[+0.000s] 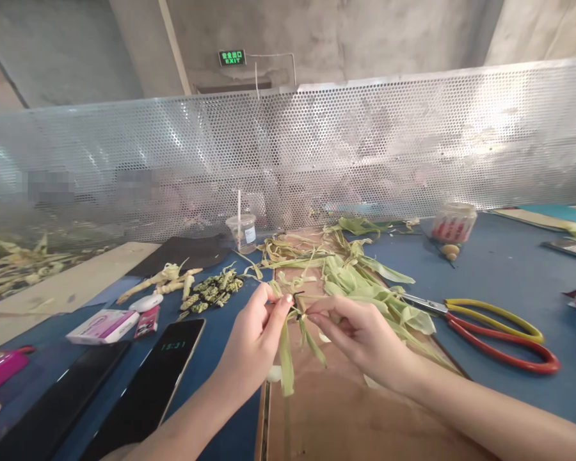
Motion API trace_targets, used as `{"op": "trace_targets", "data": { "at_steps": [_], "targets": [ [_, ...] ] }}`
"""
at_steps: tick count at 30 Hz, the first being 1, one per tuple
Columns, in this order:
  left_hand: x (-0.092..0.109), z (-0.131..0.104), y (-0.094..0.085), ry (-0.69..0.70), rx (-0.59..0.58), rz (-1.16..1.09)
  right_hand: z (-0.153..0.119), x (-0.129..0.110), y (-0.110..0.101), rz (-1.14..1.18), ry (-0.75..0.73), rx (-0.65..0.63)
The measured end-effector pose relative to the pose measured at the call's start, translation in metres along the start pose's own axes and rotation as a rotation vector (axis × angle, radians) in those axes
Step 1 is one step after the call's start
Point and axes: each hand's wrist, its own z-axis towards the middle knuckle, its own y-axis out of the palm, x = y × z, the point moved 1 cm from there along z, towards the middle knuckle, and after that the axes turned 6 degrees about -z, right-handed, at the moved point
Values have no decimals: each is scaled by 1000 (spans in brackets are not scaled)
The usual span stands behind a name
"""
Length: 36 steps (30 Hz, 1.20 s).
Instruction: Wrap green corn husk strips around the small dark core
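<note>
Pale green corn husk strips (286,362) hang between my hands over a wooden board (336,410). My left hand (254,326) pinches them between thumb and fingers. From the other side, my right hand (365,330) closes its fingertips on the same strips. A short dark piece, like thread or wire, shows at the pinch; its exact form is too small to tell. Loose green corn husks (360,282) are heaped just beyond my right hand. Scissors (489,326) with one yellow and one red handle lie to the right, blades partly among the husks.
Left of my hands lie a phone (158,378), a second dark phone (62,403), a small purple-white box (103,326) and braided green husk pieces (216,291). A plastic cup with a straw (242,232) and a jar (454,224) stand before a perforated metal screen (365,147).
</note>
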Motion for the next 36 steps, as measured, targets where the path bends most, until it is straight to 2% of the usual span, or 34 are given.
{"op": "trace_targets", "data": {
  "at_steps": [7,12,16,19,22,26,33,36],
  "targets": [
    [6,0,1,-12,24,24,-2,3,4,-89,-74,89],
    [15,0,2,7,-98,12,-1,8,1,-181,-56,133],
    [17,-1,2,35,-164,49,2,6,-7,-96,32,59],
    [15,-1,5,30,-212,64,5,4,-10,36,120,-74],
    [14,-1,8,26,-242,63,7,4,-8,144,133,-157],
    [15,-2,8,-5,-243,77,9,5,-8,188,158,-143],
    [15,-2,8,-51,-255,52,11,5,-9,327,349,-157],
    [18,-2,8,-66,-291,59,11,7,-8,353,358,-152]
  ]
}}
